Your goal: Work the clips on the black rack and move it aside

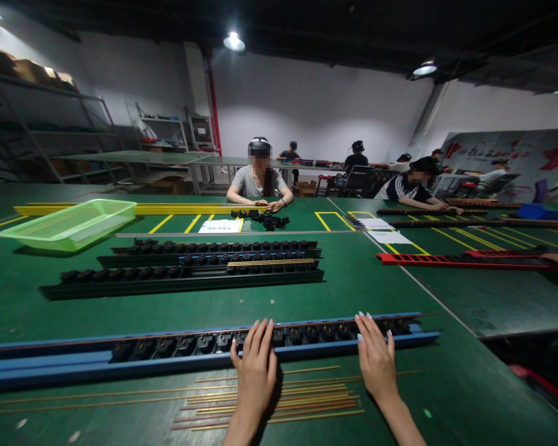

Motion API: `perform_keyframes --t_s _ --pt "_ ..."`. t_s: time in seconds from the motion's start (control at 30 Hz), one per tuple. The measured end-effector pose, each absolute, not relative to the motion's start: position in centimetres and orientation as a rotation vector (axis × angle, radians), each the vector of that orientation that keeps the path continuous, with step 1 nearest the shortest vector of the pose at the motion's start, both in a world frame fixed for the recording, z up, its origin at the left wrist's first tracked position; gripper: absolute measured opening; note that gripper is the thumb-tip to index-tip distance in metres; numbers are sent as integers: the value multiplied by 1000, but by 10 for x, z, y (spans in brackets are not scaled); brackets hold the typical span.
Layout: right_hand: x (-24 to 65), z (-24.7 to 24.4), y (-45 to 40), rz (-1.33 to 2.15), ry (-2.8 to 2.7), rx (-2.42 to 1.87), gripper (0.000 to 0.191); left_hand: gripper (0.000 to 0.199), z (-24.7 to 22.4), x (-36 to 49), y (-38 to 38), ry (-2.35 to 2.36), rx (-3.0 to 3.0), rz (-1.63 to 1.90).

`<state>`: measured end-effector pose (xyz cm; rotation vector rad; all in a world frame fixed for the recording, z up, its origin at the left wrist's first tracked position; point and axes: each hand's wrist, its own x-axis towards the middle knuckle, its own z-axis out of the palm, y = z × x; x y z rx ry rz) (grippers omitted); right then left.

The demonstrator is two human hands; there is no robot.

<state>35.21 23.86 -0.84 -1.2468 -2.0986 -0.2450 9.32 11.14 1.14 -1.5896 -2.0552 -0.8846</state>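
A long blue rail [51, 370] lies across the table before me, with a row of black blocks [185, 345] sitting in its channel. Along the far side of the blocks runs a thin copper-coloured rod [167, 336]. My left hand [256, 362] rests over the middle of the row, fingers stretched out to the rod and thumb apart. Farther right, my right hand [376, 359] lies over the row in a similar way, its fingertips at the rod near the rail's right end. Several loose brass-coloured rods [307, 396] lie on the near side of the rail, partly behind my left forearm.
Beyond the blue rail lie black rails [181, 286] with black blocks. A green basket [69, 226] is at the far left, beside a yellow rail [167, 209]. A person [260, 179] sits opposite, another [413, 183] farther right. A red rail [423, 260] lies at the right.
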Motion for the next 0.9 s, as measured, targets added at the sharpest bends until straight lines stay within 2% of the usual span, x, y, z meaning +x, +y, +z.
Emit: perform_keyframes --t_s 0.3,0.63,0.9 --pt "338 7 218 -300 -2358 -1175 55 58 10 91 112 -2017 -1600 -877" --pt "335 3 218 -255 -2297 -1178 51 58 9 91 111 -2007 -1603 -880" --pt "323 24 217 -267 -2338 -1144 50 58 10 95 112 -2043 -1564 -904"
